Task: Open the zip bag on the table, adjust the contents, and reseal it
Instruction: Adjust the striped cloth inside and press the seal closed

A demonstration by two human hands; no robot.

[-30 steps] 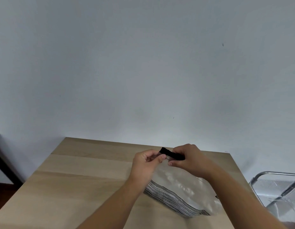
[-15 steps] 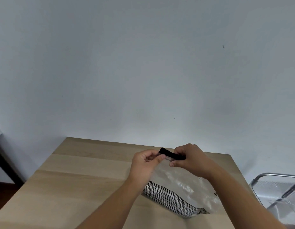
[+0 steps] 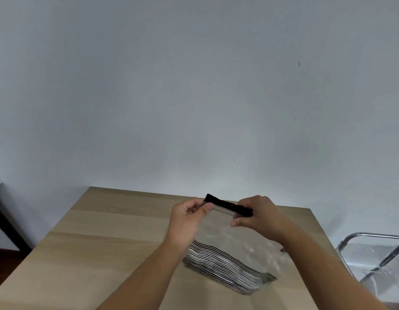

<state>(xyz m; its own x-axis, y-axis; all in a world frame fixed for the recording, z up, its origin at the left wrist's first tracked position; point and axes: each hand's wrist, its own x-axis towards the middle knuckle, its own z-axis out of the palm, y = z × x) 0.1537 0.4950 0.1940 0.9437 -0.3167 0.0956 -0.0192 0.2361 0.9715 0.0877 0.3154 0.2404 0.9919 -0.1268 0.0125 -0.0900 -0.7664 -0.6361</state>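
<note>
A clear zip bag (image 3: 236, 245) lies on the wooden table (image 3: 109, 238), with a stack of black-and-white striped contents (image 3: 223, 267) at its near end. Its black zip strip (image 3: 227, 204) is lifted off the table at the far end. My left hand (image 3: 189, 218) pinches the strip's left end between thumb and fingers. My right hand (image 3: 259, 215) grips the strip further right, covering that end. Whether the seal is parted I cannot tell.
A metal-framed chair or rack (image 3: 373, 258) stands just past the table's right edge. A plain grey wall (image 3: 194, 86) rises behind the table. A dark piece of furniture (image 3: 6, 222) shows at the far left.
My hands have drawn apart along the zip strip, the right one sliding rightward, so more of the black strip shows between them.
</note>
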